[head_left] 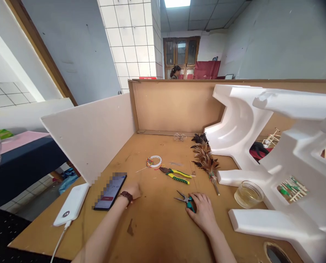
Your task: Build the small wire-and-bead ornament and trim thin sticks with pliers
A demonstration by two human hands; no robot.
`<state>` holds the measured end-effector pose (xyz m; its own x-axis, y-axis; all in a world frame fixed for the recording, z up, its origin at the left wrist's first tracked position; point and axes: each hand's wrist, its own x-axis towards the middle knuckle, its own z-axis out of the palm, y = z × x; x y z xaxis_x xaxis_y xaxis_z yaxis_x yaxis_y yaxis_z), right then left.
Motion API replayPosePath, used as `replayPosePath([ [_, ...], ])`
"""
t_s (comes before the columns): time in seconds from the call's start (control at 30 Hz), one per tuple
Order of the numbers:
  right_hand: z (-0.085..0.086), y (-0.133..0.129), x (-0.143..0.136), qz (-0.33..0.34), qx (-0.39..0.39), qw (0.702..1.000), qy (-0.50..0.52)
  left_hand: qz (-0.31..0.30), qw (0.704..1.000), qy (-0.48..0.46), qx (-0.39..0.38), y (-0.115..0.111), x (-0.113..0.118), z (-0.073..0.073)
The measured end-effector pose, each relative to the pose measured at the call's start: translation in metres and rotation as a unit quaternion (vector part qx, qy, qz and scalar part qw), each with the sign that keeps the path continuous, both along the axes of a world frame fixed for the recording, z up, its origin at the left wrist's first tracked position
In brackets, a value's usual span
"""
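My left hand [134, 191], with a brown bracelet at the wrist, rests closed on the brown tabletop beside a dark phone [110, 192]; nothing shows in it. My right hand [202, 210] is closed around the teal handles of small needle-nose pliers [185, 198], whose jaws point up and left, slightly apart. Beyond them lie larger pliers [176, 174] with yellow and green handles. A white ring [155, 161] with coloured wires sits at their left. Brown feathers bound on a stick [206, 157] lie to the right.
White moulded foam [277, 223] lines the right side, with a glass of yellowish liquid [249, 195] among its arms. A white power bank [71, 205] with a cable is at left. Thin bent wire [180, 137] lies by the cardboard wall [173, 106]. A person [175, 72] is beyond.
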<state>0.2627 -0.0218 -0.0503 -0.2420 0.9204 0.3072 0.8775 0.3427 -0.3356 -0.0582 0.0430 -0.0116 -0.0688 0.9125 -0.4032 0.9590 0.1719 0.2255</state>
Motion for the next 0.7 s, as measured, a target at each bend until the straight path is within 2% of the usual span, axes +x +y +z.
replayPosePath([
  [0.17,-0.003,0.002,0.003,0.001,0.001,1.000,-0.001,0.009,0.978,-0.171,-0.114,-0.047,0.003,-0.009],
  [0.2,-0.004,0.003,0.003,0.001,0.001,1.000,0.000,0.015,0.953,-0.269,-0.139,-0.057,0.005,-0.011],
  [0.27,-0.004,0.004,0.003,0.002,0.001,1.000,0.008,0.005,0.934,-0.323,-0.152,-0.072,0.012,-0.012],
  [0.33,-0.001,0.003,0.001,0.002,0.003,0.999,0.033,-0.015,0.905,-0.402,-0.134,-0.080,0.023,-0.007],
  [0.43,0.014,-0.003,-0.007,-0.001,-0.019,0.993,0.118,-0.041,0.877,-0.478,-0.020,-0.073,0.045,0.012],
  [0.47,0.022,-0.006,-0.012,0.000,-0.043,0.986,0.158,-0.053,0.870,-0.490,-0.004,-0.068,0.054,0.019],
  [0.57,0.042,-0.013,-0.030,0.080,-0.171,0.947,0.262,-0.113,0.853,-0.509,0.004,-0.046,0.081,0.036],
  [0.7,0.052,-0.003,-0.048,0.077,-0.258,0.889,0.372,-0.184,0.835,-0.516,0.037,-0.017,0.108,0.041],
])
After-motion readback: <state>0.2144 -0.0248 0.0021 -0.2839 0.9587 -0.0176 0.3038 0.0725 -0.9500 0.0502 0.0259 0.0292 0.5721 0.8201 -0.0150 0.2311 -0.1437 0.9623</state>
